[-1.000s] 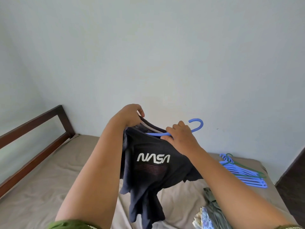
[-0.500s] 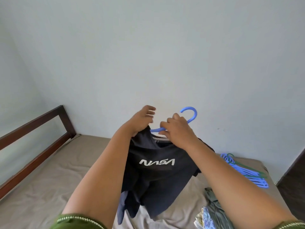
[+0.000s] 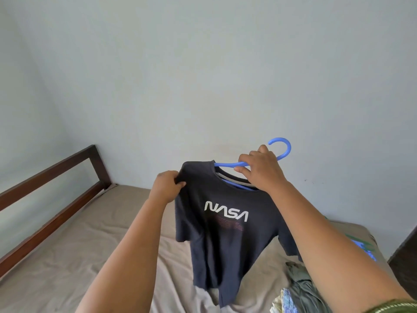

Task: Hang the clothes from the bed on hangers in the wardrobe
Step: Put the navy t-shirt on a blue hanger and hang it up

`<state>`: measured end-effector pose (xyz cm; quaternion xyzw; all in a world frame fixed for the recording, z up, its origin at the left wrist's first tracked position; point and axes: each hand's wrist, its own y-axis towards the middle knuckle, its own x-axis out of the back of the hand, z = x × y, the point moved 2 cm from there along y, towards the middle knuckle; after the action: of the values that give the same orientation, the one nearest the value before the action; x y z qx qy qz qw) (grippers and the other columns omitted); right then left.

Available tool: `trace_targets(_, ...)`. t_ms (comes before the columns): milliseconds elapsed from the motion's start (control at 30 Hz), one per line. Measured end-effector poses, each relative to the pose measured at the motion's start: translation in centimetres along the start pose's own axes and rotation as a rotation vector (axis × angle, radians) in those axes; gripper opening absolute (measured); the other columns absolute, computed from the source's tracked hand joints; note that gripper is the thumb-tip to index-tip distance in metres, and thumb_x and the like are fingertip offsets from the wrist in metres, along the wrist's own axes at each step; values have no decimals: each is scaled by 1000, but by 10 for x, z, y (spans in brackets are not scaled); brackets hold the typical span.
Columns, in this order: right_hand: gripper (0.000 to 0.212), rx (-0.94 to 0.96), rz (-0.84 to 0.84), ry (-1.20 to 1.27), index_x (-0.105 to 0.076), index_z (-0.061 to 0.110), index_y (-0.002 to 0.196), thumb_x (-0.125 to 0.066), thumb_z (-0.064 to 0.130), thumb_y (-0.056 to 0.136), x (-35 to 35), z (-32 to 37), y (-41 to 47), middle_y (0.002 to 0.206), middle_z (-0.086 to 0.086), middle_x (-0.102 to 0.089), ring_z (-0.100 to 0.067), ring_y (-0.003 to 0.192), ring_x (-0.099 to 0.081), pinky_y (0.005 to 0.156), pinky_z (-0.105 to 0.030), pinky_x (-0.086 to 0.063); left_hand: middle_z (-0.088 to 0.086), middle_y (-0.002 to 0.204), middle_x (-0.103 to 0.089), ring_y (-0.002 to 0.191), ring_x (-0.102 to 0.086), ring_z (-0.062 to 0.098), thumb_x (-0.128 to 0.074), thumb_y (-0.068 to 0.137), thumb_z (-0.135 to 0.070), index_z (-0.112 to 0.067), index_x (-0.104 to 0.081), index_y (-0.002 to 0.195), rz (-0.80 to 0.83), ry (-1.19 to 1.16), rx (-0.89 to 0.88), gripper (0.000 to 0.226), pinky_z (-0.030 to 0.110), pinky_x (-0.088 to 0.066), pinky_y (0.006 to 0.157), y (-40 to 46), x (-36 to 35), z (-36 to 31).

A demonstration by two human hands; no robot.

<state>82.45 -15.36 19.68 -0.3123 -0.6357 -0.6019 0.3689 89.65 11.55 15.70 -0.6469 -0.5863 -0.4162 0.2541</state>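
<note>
Single head-worn wide view looks forward and down, close over the bed (image 3: pixel 67 263)

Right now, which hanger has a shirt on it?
The blue hanger held up by the right hand, inside the NASA T-shirt; the spare hangers lie bare on the bed.

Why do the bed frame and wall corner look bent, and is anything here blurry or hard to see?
Head view: the wide-angle lens bows the dark wooden bed rail and stretches both forearms; soft, even daylight, no glare; the navy NASA T-shirt on the blue plastic hanger is sharp, held by the left hand and right hand; the spare hangers are mostly hidden behind the right arm.
</note>
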Motion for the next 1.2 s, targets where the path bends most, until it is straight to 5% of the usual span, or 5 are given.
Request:
trace_targets(267,29,-17,126,-65,-65,26,99,-49,50,95,-7,-2,-3,78,3,-54,-21,94,-41,72,-30,-34,-3,70,-57,66,-48,13,-73,84,-32,-15,-65,75,-175,-488,-128,21,27,-42,67,2,43,-21)
trace_targets(467,28,-23,117,149,-66,24,95,-57,50,91,-9,13,-1,74,3,-56,-20,94,-40,74,-31,-35,3,132,-45,124,-38,27,-49,90,-10,-21,-37,138,-318,-18,11,50,46,-36,97,5,35,-21)
trace_targets(700,29,32,122,38,-65,25,98,-54,51,91,-11,19,7,79,7,-55,-19,95,-40,76,-32,-34,-4,119,-60,122,-45,21,-40,99,-47,-25,-55,118,55,298,-301,33,43,-17,113,7,-17,-43)
trace_targets(967,22,-384,-789,396,-53,6,111,-54,11,90,-2,-37,-47,104,-10,-53,-26,96,-45,92,-28,-33,-3,91,-63,92,-52,25,-49,98,-35,-16,-60,95,-235,138,-450,22,35,-31,81,29,-2,-32)
trace_targets(1200,27,-465,-56,484,-64,11,115,-63,23,91,-44,-67,-61,109,-4,-66,-25,105,-58,89,-28,-43,-5,93,-61,100,-49,24,-52,97,-33,-17,-60,97,-258,24,-353,18,39,-32,88,38,10,-14)
